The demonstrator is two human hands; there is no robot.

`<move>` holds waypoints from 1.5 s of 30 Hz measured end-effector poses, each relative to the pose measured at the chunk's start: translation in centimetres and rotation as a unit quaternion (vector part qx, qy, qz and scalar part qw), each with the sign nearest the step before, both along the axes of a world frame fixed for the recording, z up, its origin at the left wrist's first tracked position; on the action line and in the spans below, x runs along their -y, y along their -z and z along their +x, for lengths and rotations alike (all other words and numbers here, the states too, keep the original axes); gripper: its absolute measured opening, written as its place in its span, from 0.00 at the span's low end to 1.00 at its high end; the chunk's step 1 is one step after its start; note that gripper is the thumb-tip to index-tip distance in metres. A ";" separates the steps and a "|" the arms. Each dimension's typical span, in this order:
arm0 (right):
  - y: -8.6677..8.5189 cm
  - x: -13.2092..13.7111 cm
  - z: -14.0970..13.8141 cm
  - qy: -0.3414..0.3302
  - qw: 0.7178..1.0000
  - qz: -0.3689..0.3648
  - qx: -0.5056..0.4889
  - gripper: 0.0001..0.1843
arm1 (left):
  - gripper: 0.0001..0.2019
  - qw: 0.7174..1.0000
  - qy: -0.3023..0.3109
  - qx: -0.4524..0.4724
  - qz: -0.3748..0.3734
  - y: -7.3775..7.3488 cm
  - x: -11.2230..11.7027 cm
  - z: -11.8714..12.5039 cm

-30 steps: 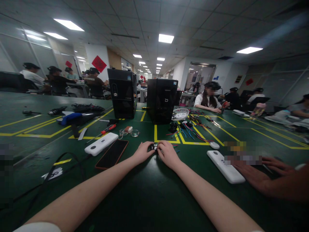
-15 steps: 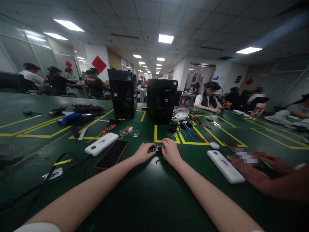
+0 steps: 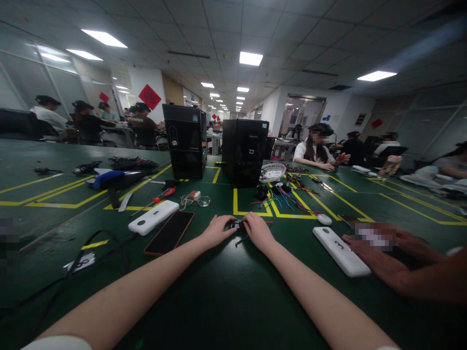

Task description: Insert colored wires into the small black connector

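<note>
My left hand (image 3: 216,230) and my right hand (image 3: 258,229) meet over the green table (image 3: 226,291), fingers pinched together on a small black connector (image 3: 238,225) between them. Thin coloured wires (image 3: 243,238) trail from it toward me and to the right. A dark phone (image 3: 169,232) lies left of my left hand, beside a white power bank (image 3: 153,217).
Two black computer towers (image 3: 185,140) (image 3: 244,151) stand behind. A pile of coloured wires (image 3: 282,198) and a white basket (image 3: 273,171) lie beyond my hands. Another white power bank (image 3: 341,251) lies right, near a co-worker's hands (image 3: 383,253). Tools (image 3: 116,177), glasses (image 3: 195,199), and a black cable (image 3: 73,272) sit left.
My hands have shifted slightly toward me with the connector, and wires now show below it. The co-worker's hands at right have moved a little.
</note>
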State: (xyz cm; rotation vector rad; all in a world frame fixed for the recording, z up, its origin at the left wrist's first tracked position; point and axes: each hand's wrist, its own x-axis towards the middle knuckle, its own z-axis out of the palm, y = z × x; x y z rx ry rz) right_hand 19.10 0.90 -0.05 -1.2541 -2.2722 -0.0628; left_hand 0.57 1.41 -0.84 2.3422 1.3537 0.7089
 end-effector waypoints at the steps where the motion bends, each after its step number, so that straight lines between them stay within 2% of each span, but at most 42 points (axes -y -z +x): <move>1: 0.1 0.0 -0.1 0.002 1.000 -0.003 -0.004 0.06 | 0.16 1.000 -0.001 -0.002 -0.001 0.0 0.0 0.0; 11: 0.4 -0.3 -0.3 0.022 1.000 -0.015 0.016 0.07 | 0.16 1.000 -0.003 -0.002 0.000 0.1 -0.1 -0.1; 24: 0.0 0.0 -0.3 0.037 0.998 -0.003 0.042 0.07 | 0.16 1.000 0.003 0.001 0.001 0.1 -0.2 -0.1; 36: 0.4 -0.3 -0.3 0.052 0.997 -0.021 -0.060 0.07 | 0.16 1.000 0.002 0.002 -0.003 -0.1 0.0 -0.2; 41: -0.1 -0.3 -0.1 0.030 0.996 0.014 -0.078 0.06 | 0.16 1.000 -0.001 0.003 0.003 0.1 -0.2 -0.3; 45: -0.9 0.5 -0.3 -0.062 0.998 0.016 -0.023 0.06 | 0.16 1.000 -0.006 0.012 0.008 0.3 -0.3 -0.3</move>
